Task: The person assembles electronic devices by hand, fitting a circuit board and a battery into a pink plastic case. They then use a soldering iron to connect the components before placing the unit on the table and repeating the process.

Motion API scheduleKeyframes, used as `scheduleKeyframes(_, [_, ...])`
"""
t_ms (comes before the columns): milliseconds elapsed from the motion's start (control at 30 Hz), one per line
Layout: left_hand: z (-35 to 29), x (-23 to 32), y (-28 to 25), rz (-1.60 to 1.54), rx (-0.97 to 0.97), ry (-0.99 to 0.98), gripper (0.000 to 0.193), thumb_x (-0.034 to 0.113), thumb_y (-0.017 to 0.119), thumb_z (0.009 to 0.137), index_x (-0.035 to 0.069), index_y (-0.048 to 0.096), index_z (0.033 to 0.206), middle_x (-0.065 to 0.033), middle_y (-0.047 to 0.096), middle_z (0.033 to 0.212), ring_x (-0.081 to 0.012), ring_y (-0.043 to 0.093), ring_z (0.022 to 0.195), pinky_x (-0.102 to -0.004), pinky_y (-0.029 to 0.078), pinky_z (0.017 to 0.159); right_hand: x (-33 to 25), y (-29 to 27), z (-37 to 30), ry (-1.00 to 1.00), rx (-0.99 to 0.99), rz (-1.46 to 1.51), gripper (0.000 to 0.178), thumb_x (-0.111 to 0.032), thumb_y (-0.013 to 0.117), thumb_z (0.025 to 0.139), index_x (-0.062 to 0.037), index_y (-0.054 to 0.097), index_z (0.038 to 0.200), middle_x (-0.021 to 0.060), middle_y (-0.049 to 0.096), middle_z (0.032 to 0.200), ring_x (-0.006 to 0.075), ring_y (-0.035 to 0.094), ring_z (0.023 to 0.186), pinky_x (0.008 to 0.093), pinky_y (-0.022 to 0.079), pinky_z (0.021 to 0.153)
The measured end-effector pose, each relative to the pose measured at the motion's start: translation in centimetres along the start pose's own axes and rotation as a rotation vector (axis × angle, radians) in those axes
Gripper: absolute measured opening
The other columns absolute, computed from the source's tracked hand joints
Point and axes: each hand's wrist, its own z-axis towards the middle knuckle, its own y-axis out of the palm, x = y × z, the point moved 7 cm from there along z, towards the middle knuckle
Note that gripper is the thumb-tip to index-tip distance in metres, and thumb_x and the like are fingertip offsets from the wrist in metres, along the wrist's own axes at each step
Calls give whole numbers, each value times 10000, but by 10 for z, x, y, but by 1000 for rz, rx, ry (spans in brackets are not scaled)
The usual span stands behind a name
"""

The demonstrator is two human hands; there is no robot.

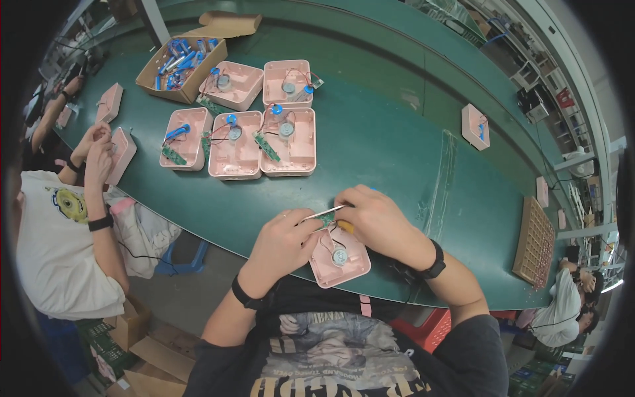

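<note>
Near the table's front edge, a pink plastic housing (359, 263) lies open side up, with a round metal speaker (339, 256) and thin wires in it. Over its far side, my left hand (283, 241) and my right hand (376, 218) pinch a green circuit board (325, 217) with a pale strip along its edge. The left fingers close on its left end, the right fingers on its right end. Something yellow (346, 226) shows under my right fingers; its kind is hidden. A bit of blue peeks out beyond that hand.
Several pink housings (235, 165) with boards, wires and blue cells stand at the far left, beside a cardboard box (192, 89) of blue batteries. One more housing (475, 127) is at the far right, near a cardboard divider tray (534, 241). A co-worker's hands (99, 145) work at left.
</note>
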Motion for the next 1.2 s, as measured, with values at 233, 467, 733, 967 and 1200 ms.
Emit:
scheduleKeyframes(233, [1,0,1,3,-29,26,104,80,802,845,73,788,948,-107,743,1053,-304,718,896,-400,602,769,12,5,-3,90,-49,109,154,-96,786,820,-49,790,967,76,704,1116,292,661,1014,404,555,884])
scheduleKeyframes(467, [0,-1,0,-9,-17,26,101,100,797,850,71,773,944,-103,709,1032,-307,693,891,-402,589,772,51,-29,-12,227,139,297,220,-112,777,878,-43,766,1086,97,714,1184,325,662,1093,401,530,974])
scheduleKeyframes(733, [0,-1,-5,58,67,-58,90,37,777,847,38,773,937,-102,673,945,-299,652,827,-414,545,719,50,-11,-28,137,25,-39,259,-121,774,920,-50,752,1168,111,725,1073,312,676,993,407,534,900])
scheduleKeyframes(967, [-1,0,-2,41,58,-87,89,32,773,841,33,757,928,-101,662,944,-300,642,822,-403,530,714,58,-18,-33,418,-78,408,335,-145,806,886,-39,747,1199,120,694,970,286,670,811,379,541,726])
scheduleKeyframes(1200, [-2,-2,-2,34,56,-94,92,48,774,842,42,751,931,-94,655,945,-305,645,844,-416,543,720,-3,-19,-31,325,48,352,314,-145,816,872,-19,736,1148,136,667,924,282,675,726,362,550,648])
